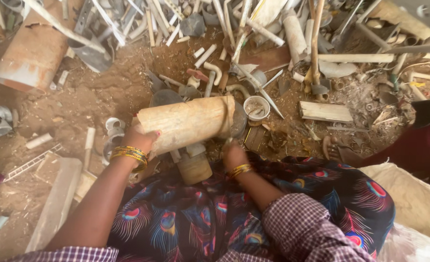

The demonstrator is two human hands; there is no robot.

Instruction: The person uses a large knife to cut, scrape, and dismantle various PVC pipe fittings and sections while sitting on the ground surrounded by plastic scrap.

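— Nearest us we see our checked sleeves and the peacock-feather skirt [195, 218]; what can we make out above them?

— Our left hand [140, 140], gold bangles at the wrist, is clamped on the near end of a dusty tan pipe section [186, 122], a thick cylinder lying almost level between the two hands.

— And our right hand [234, 155]?

— It sits under the pipe's far end, fingers hidden; we cannot tell whether it grips anything.

— Below the pipe?

— A short tan pipe stub [194, 167], partly covered. Beyond the hands lie a white cup-like fitting [256, 107] and heaped pale pipe offcuts, mostly indistinct, on reddish dirt.
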